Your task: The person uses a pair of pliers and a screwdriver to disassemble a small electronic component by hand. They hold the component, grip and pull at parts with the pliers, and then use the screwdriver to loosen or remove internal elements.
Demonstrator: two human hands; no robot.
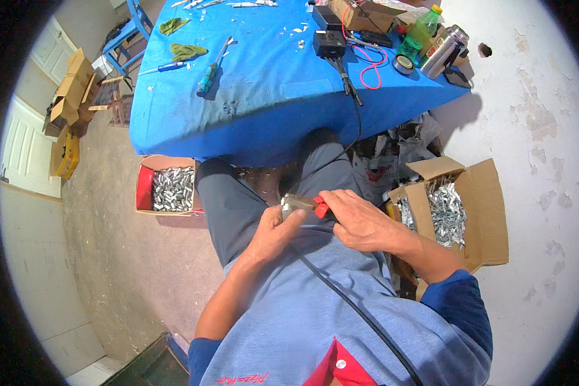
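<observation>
The two hands of the person met above the lap, near the middle of the view. The left hand (275, 233) had its thumb and fingers closed around a small silvery piece (285, 207), and the fingers covered much of it. The right hand (361, 220) was bent in a firm grip on a red-handled tool (321, 206); its flat front part reached toward nine o'clock, to the silvery piece. The exact kind of this tool I could not tell, because the fingers hid a part of it.

Seen from the hands, the bench (264, 119) with its blue cover stood at twelve o'clock. Upon it, at eleven o'clock, lay a screwdriver (207, 78) with a teal handle, and behind it a crumpled green cloth (188, 51). At twelve o'clock there was a black box (329, 44) with cables. At one o'clock a roll of tape (403, 64) lay near a green bottle (420, 35) with a yellow cap and a steel flask (444, 51), which was tilted in the view.

At nine o'clock a red-and-brown box (145, 188) was filled with small silvery cylinders (172, 188). At three o'clock an open cardboard box (486, 212) contained many thin metal parts (447, 209). A thick black cable (354, 305) ran over the grey-blue shirt (289, 321) toward five o'clock.
</observation>
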